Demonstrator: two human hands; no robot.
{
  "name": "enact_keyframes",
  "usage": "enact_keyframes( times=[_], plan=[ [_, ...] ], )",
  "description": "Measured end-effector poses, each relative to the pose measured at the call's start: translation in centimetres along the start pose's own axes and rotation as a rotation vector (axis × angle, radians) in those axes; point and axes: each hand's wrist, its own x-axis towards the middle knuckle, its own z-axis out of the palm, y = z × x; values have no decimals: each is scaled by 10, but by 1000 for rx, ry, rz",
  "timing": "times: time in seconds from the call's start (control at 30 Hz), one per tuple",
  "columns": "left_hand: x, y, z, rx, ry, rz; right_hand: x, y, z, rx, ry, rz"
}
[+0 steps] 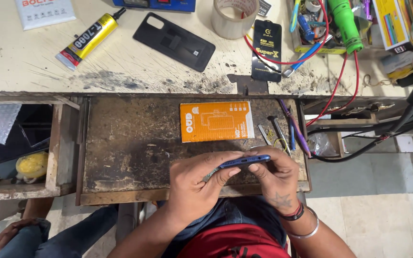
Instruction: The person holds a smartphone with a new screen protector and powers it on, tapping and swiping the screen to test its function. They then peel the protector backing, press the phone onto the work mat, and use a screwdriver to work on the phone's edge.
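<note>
I hold a blue phone (244,161) edge-on between both hands, above the front edge of a worn wooden pull-out tray (125,148). My left hand (197,179) grips its left end, and a thin greenish tool pokes out below the thumb. My right hand (278,174) closes on the right end, fingers curled over the top. An orange flat box (216,121) lies on the tray just beyond my hands. A black phone back cover (174,41) rests on the bench top further away.
A yellow glue tube (88,39), a tape roll (234,16), a black packet (266,50), red wires (340,86) and a green tool (345,21) lie on the bench. Small tools (283,134) sit at the tray's right. An open drawer (15,153) is at left. Another person's knee (20,236) shows bottom left.
</note>
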Motion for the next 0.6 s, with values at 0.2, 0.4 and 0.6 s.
enact_keyframes(
  times=[0.2, 0.4, 0.6],
  plan=[
    [-7, -1, -4, 25, -11, -17, -4, 3, -1, -48, -56, 29],
    [-5, -1, -5, -115, 39, -9, 3, -5, -7, -173, -231, 78],
    [1, -10, -5, -59, -65, -59, -1, 2, 3, 277, -42, 295]
  ],
)
